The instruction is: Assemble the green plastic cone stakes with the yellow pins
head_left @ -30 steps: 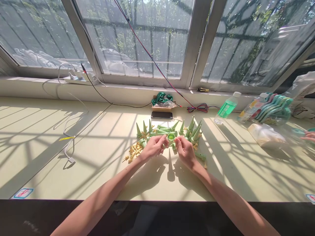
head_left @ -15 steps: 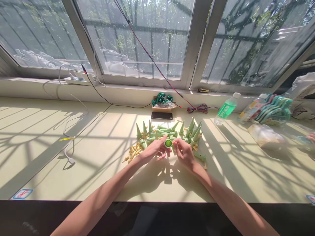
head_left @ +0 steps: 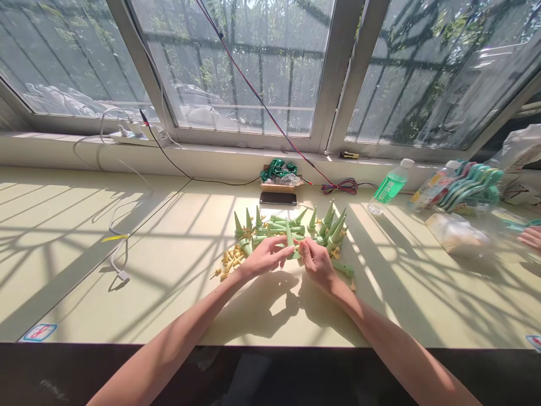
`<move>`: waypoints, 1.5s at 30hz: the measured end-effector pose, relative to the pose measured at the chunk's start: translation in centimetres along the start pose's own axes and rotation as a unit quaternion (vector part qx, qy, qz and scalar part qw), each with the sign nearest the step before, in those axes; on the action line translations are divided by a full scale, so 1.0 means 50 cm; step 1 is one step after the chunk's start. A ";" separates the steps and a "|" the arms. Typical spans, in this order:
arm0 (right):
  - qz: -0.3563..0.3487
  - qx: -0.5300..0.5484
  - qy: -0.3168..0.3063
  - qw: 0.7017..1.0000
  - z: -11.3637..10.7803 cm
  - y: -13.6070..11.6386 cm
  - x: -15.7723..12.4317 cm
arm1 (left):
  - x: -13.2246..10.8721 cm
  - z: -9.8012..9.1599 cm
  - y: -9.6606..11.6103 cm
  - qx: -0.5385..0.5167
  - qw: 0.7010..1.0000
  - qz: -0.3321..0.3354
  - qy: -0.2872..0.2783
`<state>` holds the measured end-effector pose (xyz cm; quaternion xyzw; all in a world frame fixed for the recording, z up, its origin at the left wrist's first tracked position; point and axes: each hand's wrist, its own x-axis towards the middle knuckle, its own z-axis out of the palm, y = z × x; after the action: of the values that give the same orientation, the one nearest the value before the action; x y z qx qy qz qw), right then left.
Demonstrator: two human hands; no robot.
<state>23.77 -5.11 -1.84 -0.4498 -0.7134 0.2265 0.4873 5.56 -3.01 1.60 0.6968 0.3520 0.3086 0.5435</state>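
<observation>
- Green cone (head_left: 289, 232): between the two hands, low over the near side of the pile, narrow end up; wide base partly covered by fingers.
- Left hand (head_left: 267, 255): fingers loosely bent, grasping the cone low down on its left side.
- Right hand (head_left: 315, 259): fingers curled in tightly, fingertips at the right of the cone's base. Cannot tell whether they pinch the cone or some small piece; view blocked by the fingers.
- Pile, just beyond the hands: standing green cones (head_left: 238, 225) at left and right, several of them tilted; green tubes (head_left: 276, 230) lying across the middle; yellow pegs (head_left: 231, 260) heaped at the left, near the left hand. More yellow pieces among the cones at right.
- Worktop (head_left: 169, 299): pale, crossed by barred shadows; shadows of both hands fall on the near part.
- Behind the pile: black phone (head_left: 278, 198) lying flat, then a small box (head_left: 279, 188) with dark green material (head_left: 276, 169) in it.
- Right of the box: coiled cable (head_left: 344, 185); farther right, upright bottle (head_left: 389, 187) with green label.
- Far left: white cable (head_left: 120, 256) with yellow tag.
- Right edge: another person's hand (head_left: 531, 238), blurred, near a clear plastic bag (head_left: 459, 234).
</observation>
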 end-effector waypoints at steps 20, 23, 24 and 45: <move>-0.002 -0.007 0.043 0.999 -0.002 0.000 -0.001 | 0.011 0.007 -0.015 -0.042 0.995 -0.089 0.018; -0.022 -0.002 0.018 1.000 -0.002 0.000 -0.001 | 0.010 0.007 -0.015 -0.101 0.986 -0.129 -0.017; -0.024 -0.004 0.014 1.000 -0.001 -0.001 -0.002 | 0.009 0.005 -0.015 -0.114 0.985 -0.132 -0.018; 0.006 -0.001 -0.002 1.000 0.002 0.000 0.001 | -0.005 0.004 -0.017 0.165 0.979 0.099 0.061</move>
<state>23.70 -5.06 -1.85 -0.4543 -0.7119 0.2294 0.4839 5.44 -3.16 0.73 0.7881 0.3594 0.3406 0.3657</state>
